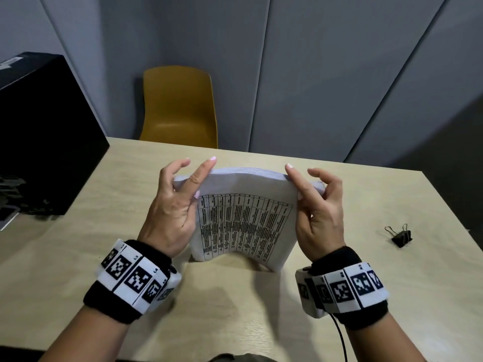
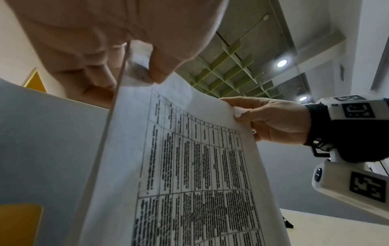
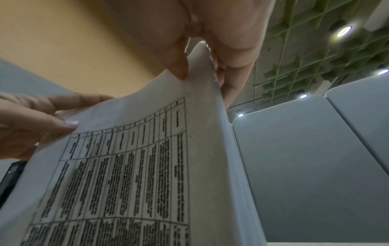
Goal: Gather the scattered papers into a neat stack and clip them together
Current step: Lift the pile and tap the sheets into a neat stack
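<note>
A stack of white papers (image 1: 243, 226) with a printed table on its near sheet stands on edge on the table (image 1: 235, 309), bowed slightly. My left hand (image 1: 180, 202) pinches the stack's upper left side, thumb on the near sheet and fingers behind. My right hand (image 1: 311, 205) pinches the upper right side the same way. The left wrist view shows the papers (image 2: 189, 166) with my left thumb (image 2: 162, 66) on the top corner. In the right wrist view the papers (image 3: 136, 166) are gripped at the top edge by my right thumb (image 3: 179, 61). A black binder clip (image 1: 401, 236) lies on the table to the right, apart from both hands.
A black box (image 1: 44, 131) sits on the table's far left corner. A mustard chair (image 1: 180, 108) stands behind the table against grey wall panels (image 1: 313, 74). A cable (image 1: 339, 338) hangs from my right wristband.
</note>
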A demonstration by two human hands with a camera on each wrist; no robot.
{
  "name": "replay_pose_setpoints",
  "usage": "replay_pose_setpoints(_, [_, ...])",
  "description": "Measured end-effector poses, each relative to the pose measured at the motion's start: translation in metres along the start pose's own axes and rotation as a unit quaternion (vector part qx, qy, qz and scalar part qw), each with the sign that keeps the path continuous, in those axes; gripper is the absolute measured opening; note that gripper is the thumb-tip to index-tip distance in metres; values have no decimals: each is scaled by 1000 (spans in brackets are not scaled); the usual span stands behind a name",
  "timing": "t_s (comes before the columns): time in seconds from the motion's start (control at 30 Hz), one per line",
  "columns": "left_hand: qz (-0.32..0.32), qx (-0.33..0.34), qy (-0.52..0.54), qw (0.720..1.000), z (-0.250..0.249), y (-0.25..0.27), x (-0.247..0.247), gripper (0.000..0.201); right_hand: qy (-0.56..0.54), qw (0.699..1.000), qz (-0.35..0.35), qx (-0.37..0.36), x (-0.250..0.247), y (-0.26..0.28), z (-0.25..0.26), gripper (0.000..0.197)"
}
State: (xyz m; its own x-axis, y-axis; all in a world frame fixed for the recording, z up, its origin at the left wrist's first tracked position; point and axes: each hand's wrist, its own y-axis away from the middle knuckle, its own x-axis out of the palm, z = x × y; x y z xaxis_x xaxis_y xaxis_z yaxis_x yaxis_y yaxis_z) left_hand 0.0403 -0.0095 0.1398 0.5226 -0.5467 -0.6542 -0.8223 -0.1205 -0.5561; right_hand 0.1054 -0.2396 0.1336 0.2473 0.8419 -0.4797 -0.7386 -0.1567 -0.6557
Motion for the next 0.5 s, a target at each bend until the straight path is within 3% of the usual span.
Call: replay_pose_setpoints(0.5, [57,-13,25,998,-2,-2,-6,43,-1,999,37,-31,-3,-4,7,42])
